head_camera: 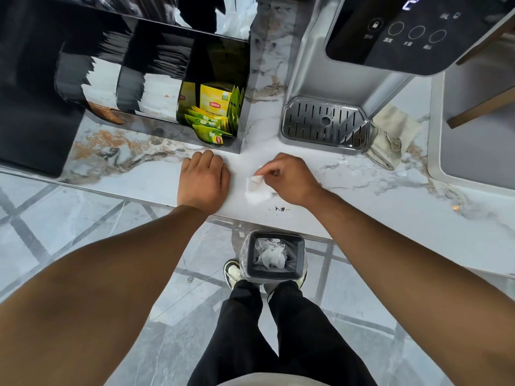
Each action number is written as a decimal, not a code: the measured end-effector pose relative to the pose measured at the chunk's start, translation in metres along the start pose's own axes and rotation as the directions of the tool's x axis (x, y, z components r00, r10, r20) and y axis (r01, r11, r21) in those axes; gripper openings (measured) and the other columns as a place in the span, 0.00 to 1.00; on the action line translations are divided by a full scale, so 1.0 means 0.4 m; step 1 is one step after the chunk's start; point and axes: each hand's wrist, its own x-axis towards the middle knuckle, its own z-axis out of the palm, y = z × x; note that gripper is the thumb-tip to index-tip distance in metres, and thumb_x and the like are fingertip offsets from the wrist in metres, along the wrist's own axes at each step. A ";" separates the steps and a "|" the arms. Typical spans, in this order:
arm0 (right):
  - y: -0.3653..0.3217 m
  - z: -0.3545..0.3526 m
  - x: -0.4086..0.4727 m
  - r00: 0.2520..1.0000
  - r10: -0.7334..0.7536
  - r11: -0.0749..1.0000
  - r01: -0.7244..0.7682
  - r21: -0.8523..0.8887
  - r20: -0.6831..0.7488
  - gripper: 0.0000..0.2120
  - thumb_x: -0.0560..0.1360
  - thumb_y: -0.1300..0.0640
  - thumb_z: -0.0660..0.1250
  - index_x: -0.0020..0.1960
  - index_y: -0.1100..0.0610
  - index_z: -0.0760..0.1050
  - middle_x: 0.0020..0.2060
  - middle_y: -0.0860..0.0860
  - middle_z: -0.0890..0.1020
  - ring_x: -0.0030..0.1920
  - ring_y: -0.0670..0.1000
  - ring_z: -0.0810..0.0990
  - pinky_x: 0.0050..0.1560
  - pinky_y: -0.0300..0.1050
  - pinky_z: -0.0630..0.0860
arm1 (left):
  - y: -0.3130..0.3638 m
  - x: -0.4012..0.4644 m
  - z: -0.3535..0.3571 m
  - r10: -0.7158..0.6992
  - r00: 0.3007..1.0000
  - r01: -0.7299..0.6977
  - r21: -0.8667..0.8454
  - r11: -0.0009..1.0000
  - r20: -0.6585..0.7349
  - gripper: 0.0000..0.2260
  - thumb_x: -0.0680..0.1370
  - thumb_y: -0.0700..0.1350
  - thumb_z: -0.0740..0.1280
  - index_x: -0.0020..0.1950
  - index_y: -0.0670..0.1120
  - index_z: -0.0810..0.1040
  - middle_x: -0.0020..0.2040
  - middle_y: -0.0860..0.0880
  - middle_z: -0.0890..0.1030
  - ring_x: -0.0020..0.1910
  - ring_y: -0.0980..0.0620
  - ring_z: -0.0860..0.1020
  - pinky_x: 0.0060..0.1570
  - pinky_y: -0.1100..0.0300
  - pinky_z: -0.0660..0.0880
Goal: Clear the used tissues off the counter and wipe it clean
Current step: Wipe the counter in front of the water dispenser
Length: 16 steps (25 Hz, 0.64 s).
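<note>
A small crumpled white tissue [257,189] lies on the marble counter [390,201] near its front edge. My right hand [289,178] pinches the tissue's top between thumb and fingers. My left hand [204,178] rests flat on the counter just left of it, fingers curled under, holding nothing. Dark crumbs [279,209] sit on the counter edge below the tissue. On the floor below stands a small lined bin [274,274] with several crumpled white tissues [271,254] inside.
A grey cloth [390,137] lies right of the water dispenser [334,87] and its drip tray [324,122]. A black organiser [242,65] with tea bags and sachets stands at the back left. A white sink rim [434,151] is at the right.
</note>
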 end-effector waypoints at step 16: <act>0.062 -0.041 -0.109 0.991 0.109 0.988 -0.099 0.119 -0.076 0.08 0.73 0.65 0.68 0.47 0.55 0.85 0.44 0.50 0.79 0.39 0.43 0.78 0.38 0.27 0.71 | -0.001 -0.002 -0.001 0.000 1.000 0.000 0.014 1.000 0.013 0.10 0.78 0.44 0.59 0.43 0.40 0.74 0.41 0.40 0.75 0.43 0.38 0.72 0.43 0.47 0.66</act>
